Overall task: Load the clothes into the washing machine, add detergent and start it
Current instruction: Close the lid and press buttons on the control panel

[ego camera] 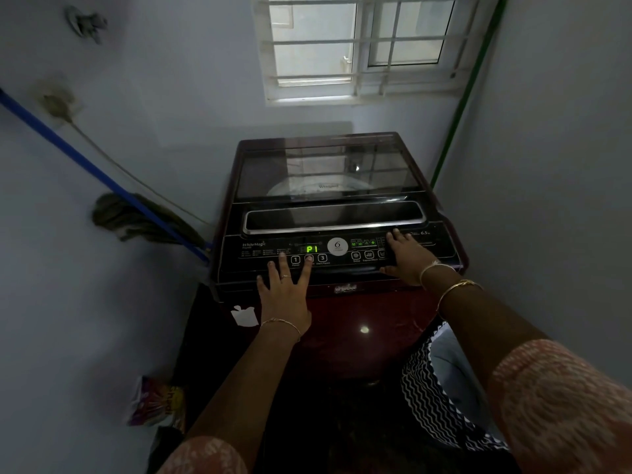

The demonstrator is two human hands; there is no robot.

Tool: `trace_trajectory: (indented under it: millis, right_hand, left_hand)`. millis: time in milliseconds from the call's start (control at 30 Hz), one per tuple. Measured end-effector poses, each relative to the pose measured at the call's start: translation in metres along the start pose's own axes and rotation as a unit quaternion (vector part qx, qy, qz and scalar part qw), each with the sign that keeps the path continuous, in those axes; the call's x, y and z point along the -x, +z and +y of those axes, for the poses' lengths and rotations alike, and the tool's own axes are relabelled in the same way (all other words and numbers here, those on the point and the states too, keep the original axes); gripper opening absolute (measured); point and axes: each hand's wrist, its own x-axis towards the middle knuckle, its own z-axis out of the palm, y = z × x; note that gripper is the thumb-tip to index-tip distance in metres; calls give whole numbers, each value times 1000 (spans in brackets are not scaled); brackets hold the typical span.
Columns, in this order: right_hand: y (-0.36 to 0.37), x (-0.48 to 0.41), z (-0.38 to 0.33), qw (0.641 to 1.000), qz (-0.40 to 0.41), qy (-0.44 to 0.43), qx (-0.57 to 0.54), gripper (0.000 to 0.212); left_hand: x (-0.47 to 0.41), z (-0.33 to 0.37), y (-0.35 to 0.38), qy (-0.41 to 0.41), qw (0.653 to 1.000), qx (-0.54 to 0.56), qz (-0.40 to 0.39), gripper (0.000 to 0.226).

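A dark red washing machine (pixel 342 323) with a black control panel (pixel 342 249) showing green digits (pixel 311 249), a blue-handled mop (pixel 102 176), a green pole (pixel 468 97), and black-and-white zigzag cloth (pixel 431 395).

A single wide-angle camera, worn on the person's head, is looking forward and steeply down onto the top of a maroon top-loading washing machine (pixel 359 313). It is standing near enough that the control panel (pixel 342 265) is sitting at mid-frame. It is facing the far wall (pixel 205 97) and taking in the barred window (pixel 359 46) along the top edge.
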Motion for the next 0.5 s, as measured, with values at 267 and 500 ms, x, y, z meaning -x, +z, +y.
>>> trace_trajectory:
  millis: [267, 500]
  right_hand:
    - [-12, -3, -4, 999, -6, -2, 39, 91]
    - [-15, -4, -7, 999, 4, 4, 46, 87]
  left_hand:
    - [-2, 2, -3, -4, 1000, -3, 2, 104]
    - [-4, 6, 0, -12, 1000, -12, 5, 104]
